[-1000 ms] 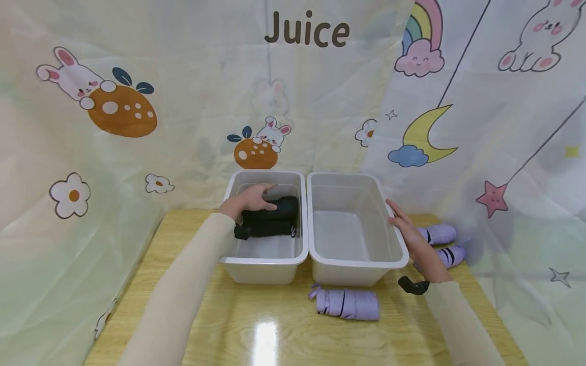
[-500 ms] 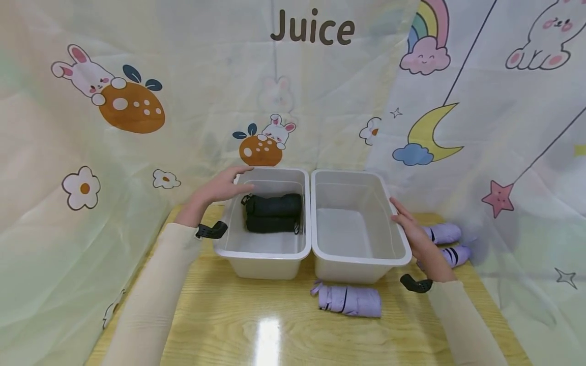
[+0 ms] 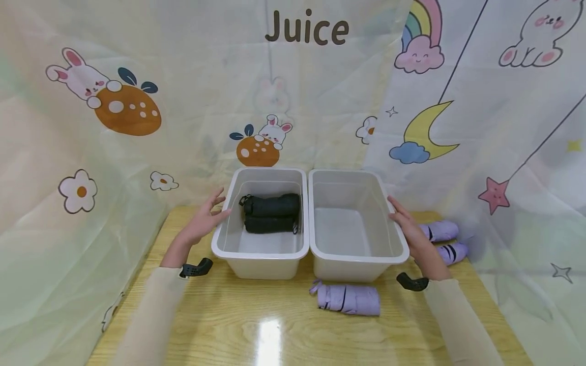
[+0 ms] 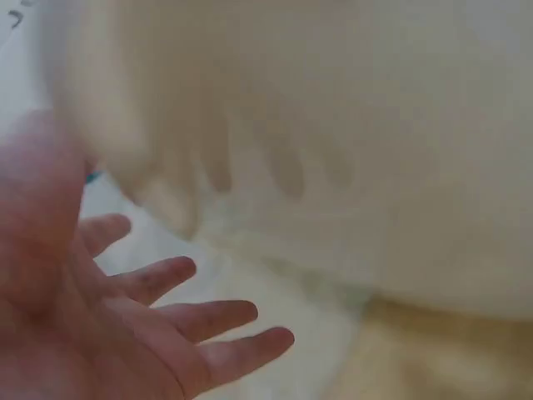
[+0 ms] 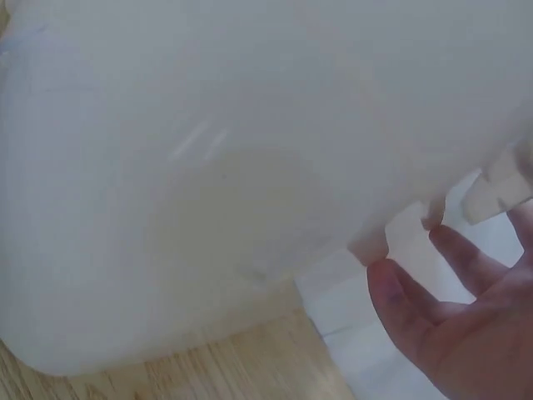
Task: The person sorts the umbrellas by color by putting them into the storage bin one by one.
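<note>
Two black folded umbrellas (image 3: pixel 272 213) lie side by side in the left white bin (image 3: pixel 261 255). My left hand (image 3: pixel 199 223) is beside that bin's left rim, fingers spread and thumb right at the rim. The left wrist view shows this hand (image 4: pixel 141 308) with separated fingers close to the pale outer wall. My right hand (image 3: pixel 414 236) rests against the outer right side of the right white bin (image 3: pixel 357 263), which holds nothing. In the right wrist view, fingertips of the hand (image 5: pixel 466 317) touch the bin's wall (image 5: pixel 208 208).
A purple folded umbrella (image 3: pixel 350 300) lies on the wooden table (image 3: pixel 229 325) before the right bin. Two more purple umbrellas (image 3: pixel 443 231) lie beyond my right hand, partly hidden by it. A printed cloth (image 3: pixel 197 101) hangs behind and at both sides.
My left hand has lifted from over the black umbrellas, moved left out of the bin and come down beside its left rim. The right hand has stayed at the right bin.
</note>
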### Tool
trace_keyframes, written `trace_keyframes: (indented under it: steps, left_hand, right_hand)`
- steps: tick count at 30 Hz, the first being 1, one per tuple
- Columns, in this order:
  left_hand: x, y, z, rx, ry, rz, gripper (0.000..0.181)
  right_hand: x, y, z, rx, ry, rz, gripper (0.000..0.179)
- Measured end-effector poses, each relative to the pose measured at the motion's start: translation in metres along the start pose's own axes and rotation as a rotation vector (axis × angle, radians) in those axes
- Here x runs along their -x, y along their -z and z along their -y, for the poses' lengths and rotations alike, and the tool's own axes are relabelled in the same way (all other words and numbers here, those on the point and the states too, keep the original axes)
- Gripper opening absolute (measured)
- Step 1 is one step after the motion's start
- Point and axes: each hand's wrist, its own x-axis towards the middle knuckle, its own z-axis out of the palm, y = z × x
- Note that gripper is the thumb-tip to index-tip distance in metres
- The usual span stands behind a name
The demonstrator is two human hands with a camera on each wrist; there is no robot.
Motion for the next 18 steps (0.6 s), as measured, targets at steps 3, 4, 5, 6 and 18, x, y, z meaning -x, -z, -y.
trace_keyframes:
  steps: [3, 4, 5, 6, 18]
  left_hand:
    - [0.002, -0.015, 0.013, 0.165, -0.026, 0.006, 0.076]
    - [0.002, -0.019, 0.016, 0.22, -0.028, 0.005, 0.074]
    - [0.003, -0.023, 0.018, 0.266, -0.031, 0.004, 0.072]
    - [0.004, -0.026, 0.019, 0.307, -0.03, 0.0, 0.069]
    - [0.01, -0.034, 0.028, 0.379, -0.053, -0.049, 0.059]
  right_hand:
    - [0.002, 0.001, -0.001, -0.01, -0.001, -0.029, 0.06]
    - [0.003, 0.001, -0.001, -0.024, 0.003, -0.039, 0.06]
    - [0.003, 0.0, -0.001, -0.034, 0.007, -0.048, 0.06]
    - [0.005, -0.001, 0.0, -0.031, 0.008, -0.06, 0.06]
    - [0.035, 0.035, -0.003, 0.639, 0.036, -0.291, 0.06]
